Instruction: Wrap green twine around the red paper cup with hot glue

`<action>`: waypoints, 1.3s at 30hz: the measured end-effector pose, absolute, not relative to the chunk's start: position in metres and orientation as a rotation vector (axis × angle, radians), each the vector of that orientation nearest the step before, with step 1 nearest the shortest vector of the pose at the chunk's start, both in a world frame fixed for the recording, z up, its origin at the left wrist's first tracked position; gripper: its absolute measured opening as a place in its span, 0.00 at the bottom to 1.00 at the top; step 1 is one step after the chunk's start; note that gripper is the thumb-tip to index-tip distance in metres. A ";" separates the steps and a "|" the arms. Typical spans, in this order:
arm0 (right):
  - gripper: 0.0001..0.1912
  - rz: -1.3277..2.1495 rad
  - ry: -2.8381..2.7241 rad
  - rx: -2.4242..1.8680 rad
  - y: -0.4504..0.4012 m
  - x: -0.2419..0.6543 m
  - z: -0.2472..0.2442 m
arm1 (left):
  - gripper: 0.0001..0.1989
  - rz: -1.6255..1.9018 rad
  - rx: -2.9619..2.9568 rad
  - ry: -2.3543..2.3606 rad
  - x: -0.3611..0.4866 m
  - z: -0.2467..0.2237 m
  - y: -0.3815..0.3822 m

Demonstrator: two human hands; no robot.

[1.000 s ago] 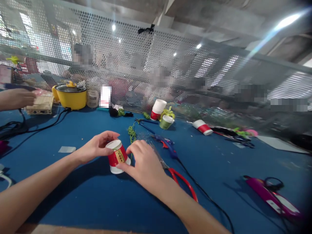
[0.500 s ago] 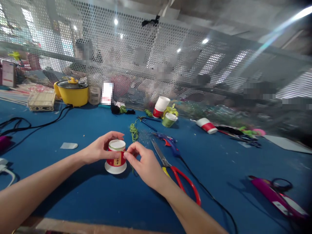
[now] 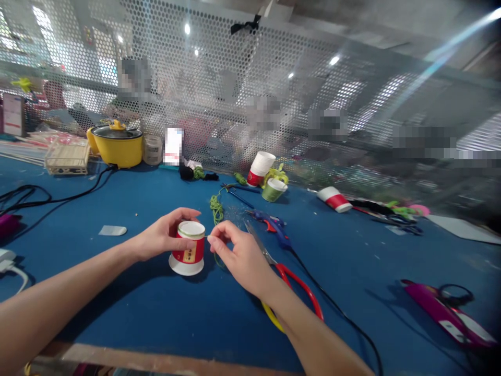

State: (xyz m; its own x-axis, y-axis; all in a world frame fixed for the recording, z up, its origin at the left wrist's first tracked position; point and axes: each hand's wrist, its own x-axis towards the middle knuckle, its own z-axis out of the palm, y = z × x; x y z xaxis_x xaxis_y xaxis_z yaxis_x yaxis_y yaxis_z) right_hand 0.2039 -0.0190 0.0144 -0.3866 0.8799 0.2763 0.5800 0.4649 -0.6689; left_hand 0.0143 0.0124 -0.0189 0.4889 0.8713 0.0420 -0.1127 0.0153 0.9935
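Red-and-white cup [image 3: 191,255]: wide rim down, near the middle of the blue tabletop [image 3: 136,308]

Left hand [image 3: 162,240] curved round the cup: thumb across the front, other fingers round the back, part-closed on it. Right hand [image 3: 238,253] just to the right, thumb and finger pinched on a thin green strand [image 3: 206,236] leading off the cup's top edge.

Surface: matte blue, light specks, bare brownish edge [image 3: 129,357] at front. Green yarn tangle [image 3: 216,209] just behind the cup. Scissors [image 3: 266,254] partly under the right forearm, glue gun [image 3: 281,232] beside the blades, its black cord running forward. Back row: yellow pot [image 3: 121,151], jar [image 3: 152,150], stacked cups [image 3: 261,168] leaning, small green cup [image 3: 274,192], another red-and-white one on its side [image 3: 334,199]. Purple device [image 3: 434,310] far right.

Room: perforated metal screen [image 3: 211,73] behind the tabletop, black tie [image 3: 246,25] up on it. People beyond, blurred. Grey ceiling [image 3: 352,23], bright strip light upper right.
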 end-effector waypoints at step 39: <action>0.04 0.867 -2.007 -1.034 -0.018 0.207 0.014 | 0.24 0.816 0.949 0.404 0.016 -0.027 0.009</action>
State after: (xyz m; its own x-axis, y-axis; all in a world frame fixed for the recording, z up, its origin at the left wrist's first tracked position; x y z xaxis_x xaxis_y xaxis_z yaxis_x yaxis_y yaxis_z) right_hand 0.2071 -0.0176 0.0139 -0.4297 0.8581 0.2810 0.3839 0.4553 -0.8033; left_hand 0.0155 0.0092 -0.0273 0.6422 0.7656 0.0372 -0.4344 0.3235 0.8406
